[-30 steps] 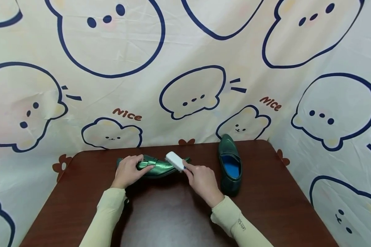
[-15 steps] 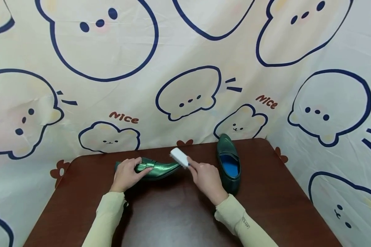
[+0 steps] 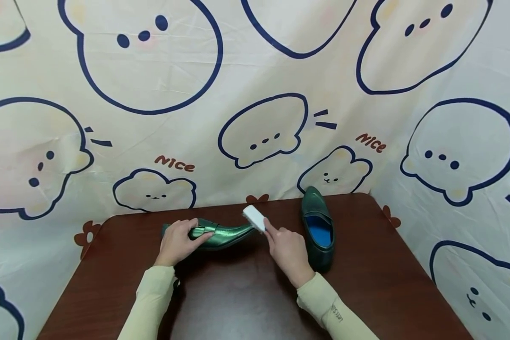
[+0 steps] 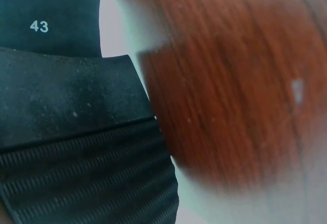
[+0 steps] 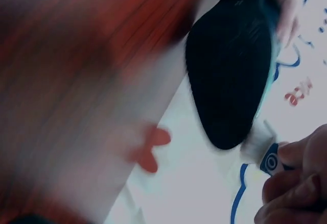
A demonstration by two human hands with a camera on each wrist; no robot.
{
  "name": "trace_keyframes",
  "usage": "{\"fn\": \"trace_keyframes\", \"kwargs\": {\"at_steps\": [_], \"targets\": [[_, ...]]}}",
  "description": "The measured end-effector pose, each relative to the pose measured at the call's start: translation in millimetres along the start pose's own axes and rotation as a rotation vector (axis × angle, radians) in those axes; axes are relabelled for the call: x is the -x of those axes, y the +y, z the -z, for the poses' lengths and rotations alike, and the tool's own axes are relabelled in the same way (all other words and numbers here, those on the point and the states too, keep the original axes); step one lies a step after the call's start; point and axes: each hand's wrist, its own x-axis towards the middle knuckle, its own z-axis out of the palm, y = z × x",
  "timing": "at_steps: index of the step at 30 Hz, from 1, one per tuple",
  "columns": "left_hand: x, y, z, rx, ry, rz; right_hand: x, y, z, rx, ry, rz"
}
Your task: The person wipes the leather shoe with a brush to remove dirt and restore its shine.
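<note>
My left hand grips a shiny green loafer around its middle, above the table, toe pointing right. The left wrist view shows its dark sole with a ridged heel and the number 43. My right hand holds a white brush by its handle. The brush head is at the shoe's toe; in the right wrist view the bristles meet the toe tip beside the sole. Most of the handle is hidden in my fingers.
A second green loafer with a blue insole stands on the dark brown table, right of my right hand, toe toward the back. A cartoon-printed cloth hangs behind the table and along its sides.
The brush has slid right along the shoe's upper to the toe tip, with my right hand moving the same way. My left hand keeps its grip, and the shoe stays nearly in place.
</note>
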Motion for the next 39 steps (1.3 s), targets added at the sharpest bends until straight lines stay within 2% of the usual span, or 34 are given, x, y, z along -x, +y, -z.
{"fn": "trace_keyframes", "kwargs": {"at_steps": [6,10,12,17,19,22,25,28,31,35,39], "targets": [[4.8,2.5,-3.2,0.006,0.007,0.003,3.1,10,0,0.016,-0.001,-0.041],[9.1,5.0,-7.9,0.017,0.003,-0.002,4.3,11,4,0.016,-0.037,-0.049],[10.7,5.9,-5.8,0.038,-0.036,0.003,5.3,11,5,0.024,-0.049,-0.051],[11.8,6.3,7.5,0.190,-0.145,0.060,6.7,6,6,0.048,-0.022,-0.036],[14.1,6.6,10.1,0.232,-0.137,0.080,7.1,4,6,0.033,-0.013,-0.036],[21.6,8.7,6.3,0.228,-0.069,0.080,7.6,-1,5,-0.012,-0.020,-0.040],[28.2,13.3,-3.8,0.169,0.042,0.010,7.6,-7,4,-0.044,-0.032,-0.044],[29.6,19.3,-15.0,0.057,0.138,-0.124,6.5,-13,2,-0.060,-0.030,-0.040],[26.5,27.2,-19.7,-0.078,0.181,-0.258,5.2,-18,-1,-0.073,-0.038,-0.027],[21.7,37.5,-16.0,-0.223,0.148,-0.361,4.9,-19,-8,-0.070,-0.082,-0.019],[20.1,40.5,-7.5,-0.251,0.066,-0.392,6.8,-16,-13,-0.071,-0.137,-0.040]]}}
